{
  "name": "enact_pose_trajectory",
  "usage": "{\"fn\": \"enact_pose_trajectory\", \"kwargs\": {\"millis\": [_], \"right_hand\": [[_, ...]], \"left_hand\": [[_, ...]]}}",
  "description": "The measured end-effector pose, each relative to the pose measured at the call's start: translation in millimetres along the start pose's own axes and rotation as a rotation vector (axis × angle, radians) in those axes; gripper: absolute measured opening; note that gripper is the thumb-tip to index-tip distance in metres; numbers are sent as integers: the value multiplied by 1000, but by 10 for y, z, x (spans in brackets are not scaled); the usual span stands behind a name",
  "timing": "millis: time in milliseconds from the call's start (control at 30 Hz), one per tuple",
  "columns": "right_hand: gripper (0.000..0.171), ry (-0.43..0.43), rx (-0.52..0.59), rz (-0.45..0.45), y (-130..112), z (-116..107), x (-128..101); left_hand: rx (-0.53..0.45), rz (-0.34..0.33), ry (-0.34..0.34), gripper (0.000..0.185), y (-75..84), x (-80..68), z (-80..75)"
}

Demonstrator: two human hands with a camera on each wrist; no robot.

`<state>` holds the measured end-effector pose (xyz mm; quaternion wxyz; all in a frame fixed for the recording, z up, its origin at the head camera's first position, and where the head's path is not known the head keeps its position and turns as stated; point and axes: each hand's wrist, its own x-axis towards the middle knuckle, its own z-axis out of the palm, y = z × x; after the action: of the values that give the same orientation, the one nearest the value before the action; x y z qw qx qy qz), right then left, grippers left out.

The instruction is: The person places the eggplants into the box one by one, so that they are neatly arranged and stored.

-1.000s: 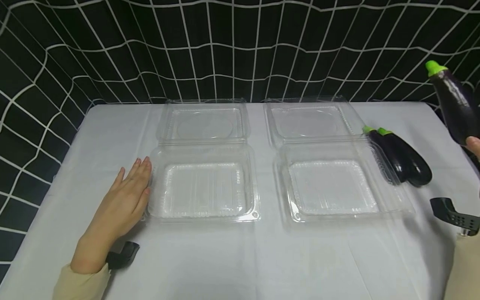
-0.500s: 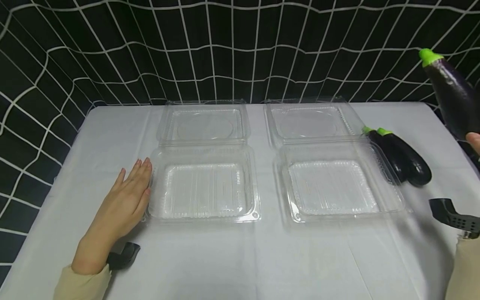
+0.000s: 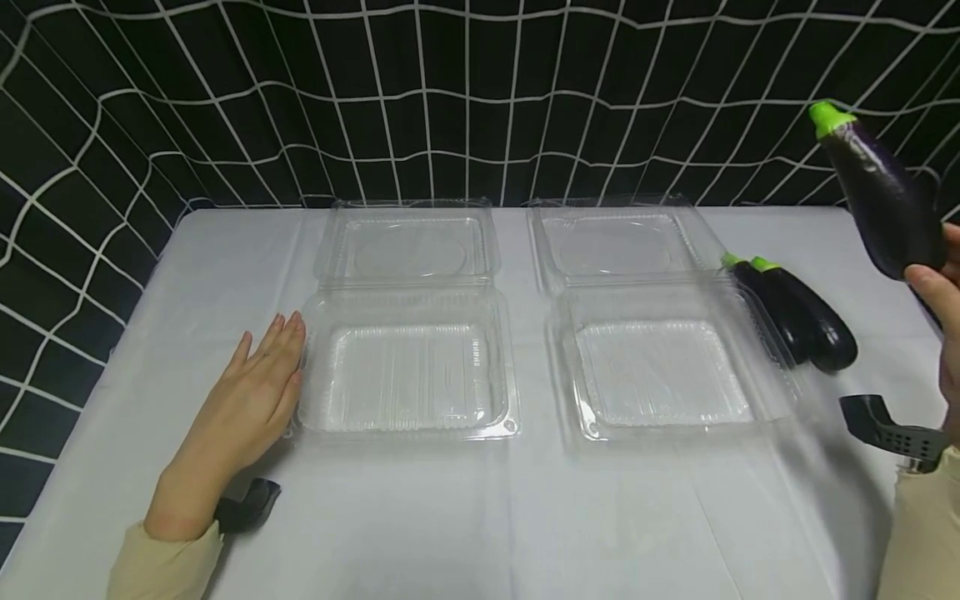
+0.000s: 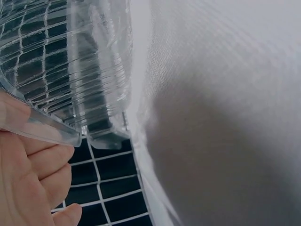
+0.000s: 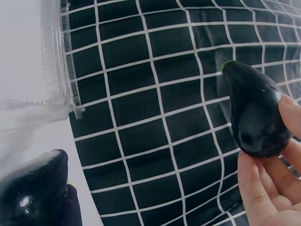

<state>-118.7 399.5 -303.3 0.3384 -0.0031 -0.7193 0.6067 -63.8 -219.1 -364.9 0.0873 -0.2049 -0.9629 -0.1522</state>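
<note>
My right hand (image 3: 947, 300) holds a dark purple eggplant (image 3: 883, 196) by its thick lower end, up in the air over the table's right side. Its bright green cap points up and to the left. In the right wrist view the thumb and fingers (image 5: 254, 188) pinch the same eggplant (image 5: 256, 110). At the left, my left hand (image 3: 251, 392) lies with straight fingers along the left edge of a clear plastic clamshell container (image 3: 504, 429). In the left wrist view its fingers (image 4: 51, 165) touch the container's rim (image 4: 51, 132).
A second clear clamshell container (image 3: 592, 429) stands with its lid up, right of the first. Two more eggplants (image 3: 806, 321) lie side by side to its right. A white cloth covers the table (image 3: 450, 517). Behind rises a black cloth with white grid lines (image 3: 487, 100).
The right hand has moved left with the eggplant, so more of both shows in the head view. The left hand and the containers stay put.
</note>
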Motion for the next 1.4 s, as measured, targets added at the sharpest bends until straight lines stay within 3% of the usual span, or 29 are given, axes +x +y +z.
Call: {"fn": "enact_pose_trajectory", "kwargs": {"millis": [167,567,800,1167,1400], "right_hand": [[34,-65,32,-91,-17,51,-35],[34,-110,77,-95,-91,161,-97],[34,-127,49,-166,-139,248,-140],[34,-179,334,-71,-149,298,-105],[36,-195,314,-59,-216,356,-171]], "left_hand": [[-1,-3,2,51,-9,-6,10],[-1,-4,14,51,-16,11,18],[-11,3,11,51,-32,5,20],[-22,-15,-5,50,-49,-28,22],[-25,-1,17,50,-55,-1,42]]}}
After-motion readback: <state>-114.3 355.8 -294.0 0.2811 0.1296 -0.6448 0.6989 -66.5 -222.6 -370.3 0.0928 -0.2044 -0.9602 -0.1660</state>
